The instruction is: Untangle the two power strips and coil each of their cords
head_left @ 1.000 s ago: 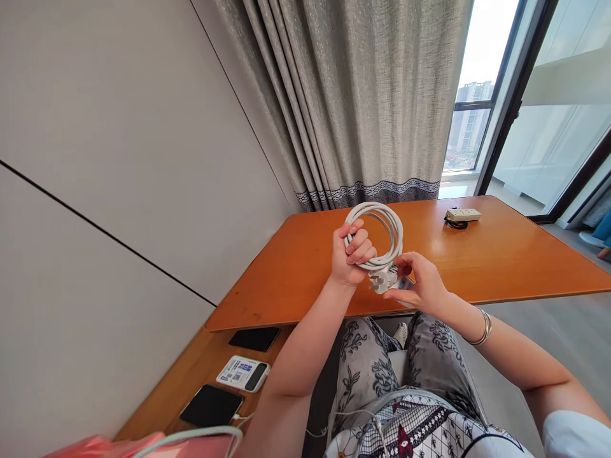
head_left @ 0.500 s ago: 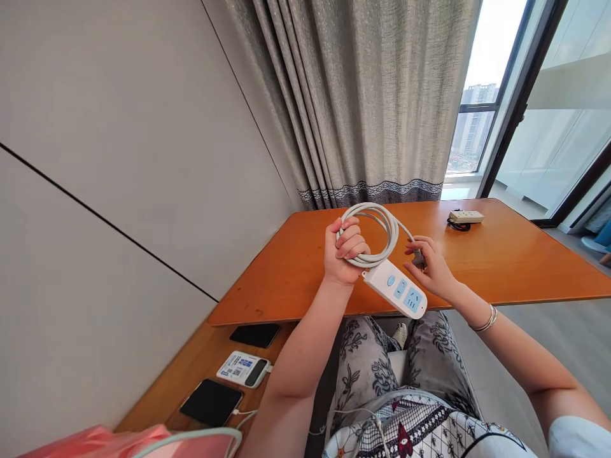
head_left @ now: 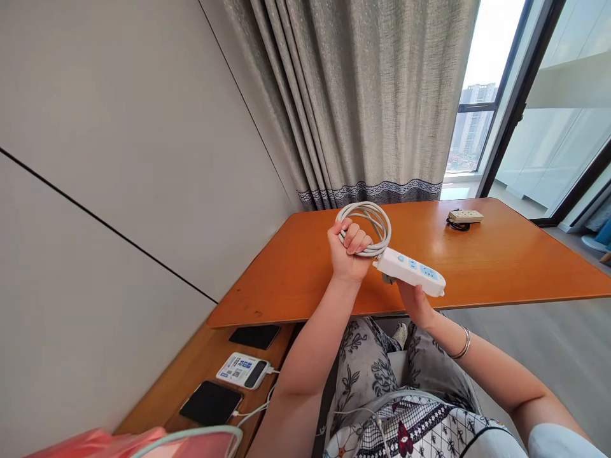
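Observation:
My left hand [head_left: 352, 251] is a fist around a coil of light grey cord [head_left: 383, 229], held up over the near part of the table. A white power strip [head_left: 413, 272] with blue sockets and a blue switch hangs beside the coil, tilted down to the right. Beneath it is my right hand [head_left: 416, 305], its thumb against the near edge and its other fingers hidden under the strip. Part of a grey plug [head_left: 387, 278] shows below the strip's left end; whether my right fingers touch it is hidden.
A second, cream power strip [head_left: 465, 217] with a black cord lies on the far right of the orange-brown table [head_left: 296, 273]. On a lower wooden surface at left are a white power bank [head_left: 243, 370] and two dark phones [head_left: 210, 402]. A curtain [head_left: 382, 102] hangs behind.
My right hand has moved from the cord's plug end on the right to underneath the power strip. The strip has swung up and turned flatter. The coil has shifted slightly left.

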Motion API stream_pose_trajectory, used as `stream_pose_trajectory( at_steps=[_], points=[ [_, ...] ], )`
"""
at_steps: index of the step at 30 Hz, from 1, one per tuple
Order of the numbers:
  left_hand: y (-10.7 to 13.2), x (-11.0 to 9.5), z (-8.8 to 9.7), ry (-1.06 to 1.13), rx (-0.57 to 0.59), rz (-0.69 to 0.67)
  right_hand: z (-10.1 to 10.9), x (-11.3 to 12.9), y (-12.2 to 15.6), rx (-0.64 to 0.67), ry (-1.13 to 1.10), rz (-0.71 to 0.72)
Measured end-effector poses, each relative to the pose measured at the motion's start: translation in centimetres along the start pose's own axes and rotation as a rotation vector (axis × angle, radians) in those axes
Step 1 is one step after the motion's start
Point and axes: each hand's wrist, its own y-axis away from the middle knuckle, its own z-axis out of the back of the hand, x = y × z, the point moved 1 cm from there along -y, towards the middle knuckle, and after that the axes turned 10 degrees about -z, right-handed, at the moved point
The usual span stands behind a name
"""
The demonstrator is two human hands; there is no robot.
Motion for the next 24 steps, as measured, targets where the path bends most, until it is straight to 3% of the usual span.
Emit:
stream_pose_trajectory(
  at_steps=[6,10,14,17,19,21,24],
  points=[
    [0.4,0.9,0.1,-0.129,-0.045,-0.001,-1.4,1.1,-1.4,-0.322,-0.453,-0.038],
    [0.1,1.1,0.6,-0.191,-0.084,-0.03,-1.0,1.5,-1.4,-0.325,-0.502,-0.024],
    [0.1,1.1,1.1,-0.223,-0.034,0.05,0.2,1.9,-1.3,-0.256,-0.337,0.141],
    [0.3,0.8,1.2,-0.191,-0.004,0.122,1.3,2.8,-1.2,-0.216,0.02,0.367],
    [0.2,0.4,1.1,-0.17,0.002,0.15,1.9,3.1,-1.3,-0.191,0.257,0.443],
    [0.1,-0.2,0.9,-0.148,0.017,0.164,2.4,2.9,-1.3,-0.166,0.373,0.44],
    [-0.1,-1.2,0.7,-0.122,0.086,0.19,3.1,2.3,-1.3,-0.015,0.307,0.341]
  ],
)
